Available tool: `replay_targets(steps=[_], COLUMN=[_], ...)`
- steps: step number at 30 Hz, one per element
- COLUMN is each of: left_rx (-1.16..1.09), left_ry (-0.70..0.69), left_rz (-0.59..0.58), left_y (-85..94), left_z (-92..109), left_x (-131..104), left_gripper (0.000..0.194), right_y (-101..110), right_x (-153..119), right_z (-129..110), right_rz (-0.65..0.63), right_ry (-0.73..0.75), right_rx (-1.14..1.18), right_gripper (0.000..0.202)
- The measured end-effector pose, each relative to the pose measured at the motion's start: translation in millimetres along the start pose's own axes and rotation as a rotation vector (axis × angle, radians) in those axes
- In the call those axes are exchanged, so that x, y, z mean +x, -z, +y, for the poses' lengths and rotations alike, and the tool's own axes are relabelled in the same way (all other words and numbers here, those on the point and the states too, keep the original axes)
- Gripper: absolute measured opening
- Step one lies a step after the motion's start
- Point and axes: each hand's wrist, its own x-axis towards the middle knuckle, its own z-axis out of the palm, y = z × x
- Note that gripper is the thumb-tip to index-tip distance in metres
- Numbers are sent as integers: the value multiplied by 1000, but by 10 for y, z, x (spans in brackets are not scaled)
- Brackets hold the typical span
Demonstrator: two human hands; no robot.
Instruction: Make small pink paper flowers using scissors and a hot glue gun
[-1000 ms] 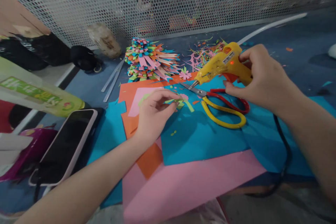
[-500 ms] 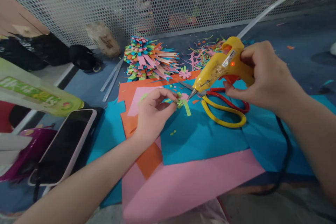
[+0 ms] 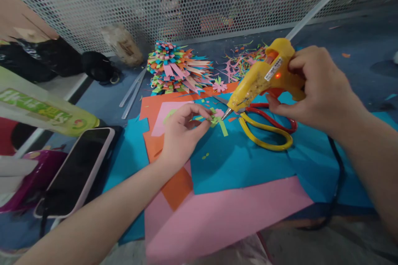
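My right hand (image 3: 320,87) grips a yellow glue gun (image 3: 259,76) by its handle; a red light glows on its side and a clear glue stick (image 3: 323,4) sticks out of its back. The metal nozzle points down at a small green and pink paper piece (image 3: 219,118). My left hand (image 3: 185,128) pinches the left side of that piece between thumb and fingertips. Scissors (image 3: 267,134) with red and yellow handles lie on blue paper (image 3: 239,165), below the glue gun.
A fringed multicoloured paper bundle (image 3: 174,68), a small paper flower (image 3: 219,85) and shredded strips (image 3: 245,60) lie near the mesh panel (image 3: 186,8). At left are two glue sticks (image 3: 133,93), a phone (image 3: 77,169) and a bottle (image 3: 43,107). A black cord (image 3: 340,174) runs at right.
The glue gun and my right hand have shifted slightly, with the nozzle a little lower and closer to the paper piece. My left hand is almost unmoved.
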Motion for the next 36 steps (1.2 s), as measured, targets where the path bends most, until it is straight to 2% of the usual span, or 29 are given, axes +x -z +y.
replay_targets(steps=[5,14,18,25,32,36], left_rx=[-1,-1,8,13,43,41], left_ry=[-5,23,28,19,29,40], left_rz=[-5,-5,-3,-5,-2,-1], left_y=[1,2,3,3,4,10], left_z=[1,-2,9,14,17,7], left_x=[4,5,4,4,10,10], left_gripper=[18,17,15,14,12,13], right_y=[5,-7,-8,-5,16,19], right_x=[14,8,10,29,29,40], right_z=[7,40,46,24,-1,-23], right_rz=[21,2,1,6,-69,-38], right_ry=[58,36,34,71,-2,13], right_rx=[24,89,118,-17,36,-17], right_gripper=[36,41,37,36,38,34])
